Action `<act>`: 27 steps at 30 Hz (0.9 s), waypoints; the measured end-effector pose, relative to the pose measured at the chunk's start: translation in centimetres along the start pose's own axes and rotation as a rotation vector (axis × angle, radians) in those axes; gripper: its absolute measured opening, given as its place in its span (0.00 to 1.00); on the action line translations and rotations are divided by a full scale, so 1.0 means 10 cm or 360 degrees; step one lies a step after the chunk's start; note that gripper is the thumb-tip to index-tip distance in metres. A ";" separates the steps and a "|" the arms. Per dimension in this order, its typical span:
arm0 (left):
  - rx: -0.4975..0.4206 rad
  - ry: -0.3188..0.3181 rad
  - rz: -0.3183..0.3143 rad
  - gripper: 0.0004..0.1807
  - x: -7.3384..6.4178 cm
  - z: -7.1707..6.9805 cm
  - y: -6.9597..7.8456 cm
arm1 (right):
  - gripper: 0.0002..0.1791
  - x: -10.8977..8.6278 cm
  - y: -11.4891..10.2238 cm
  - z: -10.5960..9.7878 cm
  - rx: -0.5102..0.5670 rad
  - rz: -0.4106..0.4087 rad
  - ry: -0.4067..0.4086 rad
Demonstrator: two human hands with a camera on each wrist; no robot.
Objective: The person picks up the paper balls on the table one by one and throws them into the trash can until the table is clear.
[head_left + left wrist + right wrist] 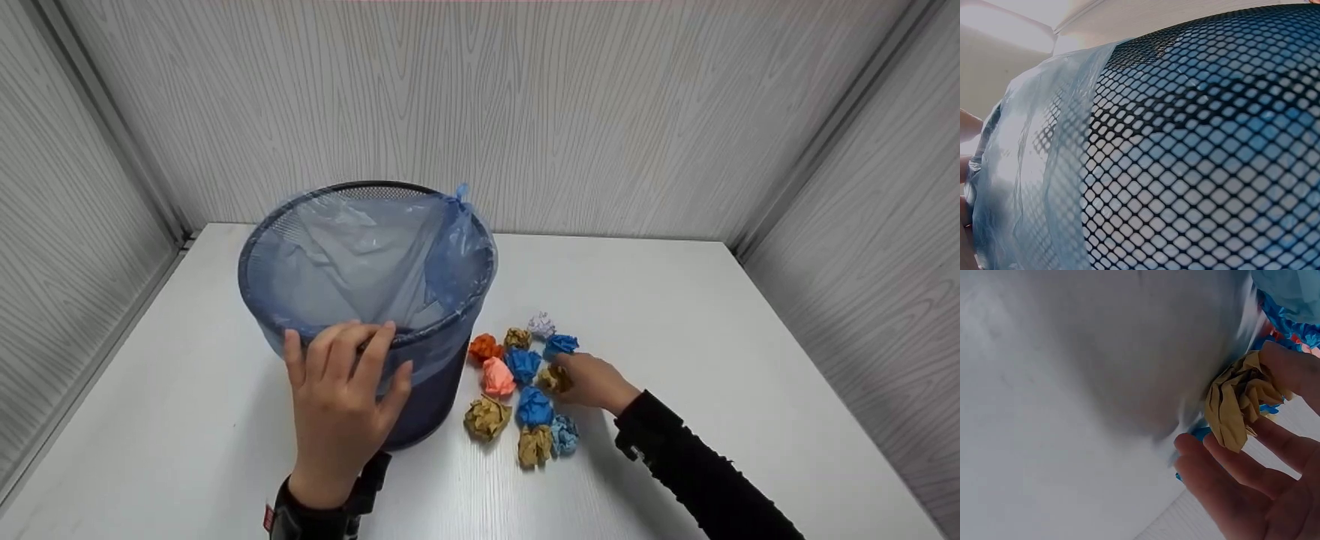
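A dark mesh wastebasket [420, 420] stands upright, lined with a translucent blue plastic bag [360, 240] folded over its rim. My left hand [337, 405] grips the near rim, with the fingertips over the edge and the bag under them. In the left wrist view, the mesh wall [1202, 157] and folded bag [1033, 152] fill most of the picture. To the wastebasket's right, my right hand [596, 381] pinches a brown crumpled paper ball [1235, 402] between thumb and fingers. Just beyond that hand lies a blue paper ball [561, 344].
Several more crumpled paper balls lie on the white table [660, 300], including a white one [541, 325], an orange one [486, 348], a pink one [498, 377] and a tan one [487, 418]. Wood-grain panels [525, 112] enclose the back and sides.
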State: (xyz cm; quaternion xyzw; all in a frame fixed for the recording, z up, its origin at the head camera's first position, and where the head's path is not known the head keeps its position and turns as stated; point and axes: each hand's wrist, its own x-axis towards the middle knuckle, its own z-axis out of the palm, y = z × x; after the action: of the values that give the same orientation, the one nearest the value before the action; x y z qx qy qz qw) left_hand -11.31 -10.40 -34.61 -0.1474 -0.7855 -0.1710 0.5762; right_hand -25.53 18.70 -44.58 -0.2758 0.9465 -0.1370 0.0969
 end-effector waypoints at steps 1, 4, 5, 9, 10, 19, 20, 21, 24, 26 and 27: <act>0.0001 0.0000 -0.0001 0.19 0.00 0.00 0.00 | 0.17 0.00 0.00 0.01 0.0005 -0.0008 0.0001; 0.0003 -0.0001 0.0000 0.19 0.00 0.00 -0.01 | 0.14 0.01 0.01 0.02 0.0015 -0.0027 0.0008; 0.0003 -0.0003 -0.0001 0.19 0.00 0.00 -0.01 | 0.15 0.01 0.02 0.03 0.0022 -0.0030 0.0016; 0.0002 -0.0010 -0.0001 0.19 0.00 -0.01 -0.02 | 0.15 -0.02 0.02 0.01 0.0080 -0.0085 0.0093; 0.0004 -0.0015 -0.0002 0.19 0.00 -0.01 -0.02 | 0.15 -0.04 0.02 -0.01 0.0103 -0.0106 0.0121; 0.0007 -0.0037 -0.0007 0.19 0.00 -0.02 -0.02 | 0.22 -0.15 -0.13 -0.27 0.0397 -0.0166 0.0464; 0.0004 -0.0036 -0.0008 0.19 0.00 -0.02 -0.02 | 0.23 -0.17 -0.15 -0.32 0.0440 -0.0168 0.0507; 0.0000 -0.0033 -0.0008 0.19 0.00 -0.02 -0.02 | 0.24 -0.19 -0.18 -0.38 0.0479 -0.0175 0.0554; -0.0007 -0.0021 -0.0008 0.19 0.00 -0.01 -0.01 | 0.24 -0.29 -0.27 -0.55 0.0554 -0.0198 0.0678; -0.0010 -0.0015 -0.0011 0.19 0.00 -0.01 -0.01 | 0.24 -0.36 -0.33 -0.66 0.0579 -0.0213 0.0769; -0.0011 -0.0013 -0.0011 0.19 0.00 -0.01 -0.01 | 0.24 -0.40 -0.36 -0.71 0.0584 -0.0229 0.0821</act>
State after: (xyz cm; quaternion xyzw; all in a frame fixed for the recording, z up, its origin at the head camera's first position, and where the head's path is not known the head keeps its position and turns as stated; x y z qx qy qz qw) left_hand -11.26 -10.51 -34.58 -0.1474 -0.7878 -0.1751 0.5719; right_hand -22.30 19.41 -36.30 -0.2759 0.8775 -0.3772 -0.1079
